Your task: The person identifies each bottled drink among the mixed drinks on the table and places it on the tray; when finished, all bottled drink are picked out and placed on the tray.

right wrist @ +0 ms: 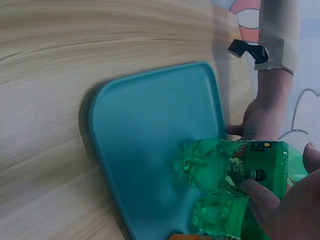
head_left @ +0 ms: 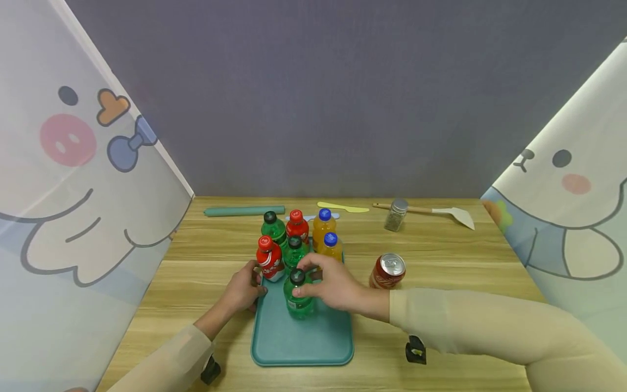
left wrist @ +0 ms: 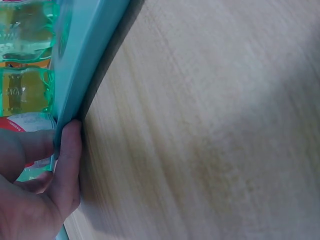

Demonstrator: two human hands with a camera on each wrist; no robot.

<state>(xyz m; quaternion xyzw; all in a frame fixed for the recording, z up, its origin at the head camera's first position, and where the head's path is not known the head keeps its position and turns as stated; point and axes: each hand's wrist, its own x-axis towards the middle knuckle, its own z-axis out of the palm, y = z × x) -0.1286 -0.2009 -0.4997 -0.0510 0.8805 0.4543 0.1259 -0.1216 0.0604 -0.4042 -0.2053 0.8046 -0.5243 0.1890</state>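
My right hand (head_left: 334, 284) grips a green soda bottle (head_left: 300, 306) with a black cap, thumb on the near side. It is upright over the teal tray (head_left: 303, 348); in the right wrist view the green bottle (right wrist: 235, 165) has its base at or just above the tray floor. With my left hand (head_left: 243, 287) I pinch the tray's left rim, as the left wrist view shows: the rim (left wrist: 82, 75) lies between thumb and fingers. Behind stand two more green bottles (head_left: 295, 251), two red-capped bottles (head_left: 270, 260) and two orange drink bottles (head_left: 323, 226).
Right of the tray stands a red soda can (head_left: 387, 271). A spice jar (head_left: 396, 215) and a white-headed spatula (head_left: 453, 213) are farther back. Along the back lie a green stick-like item (head_left: 244, 210), a yellow knife (head_left: 343, 207) and a pale utensil (head_left: 333, 216).
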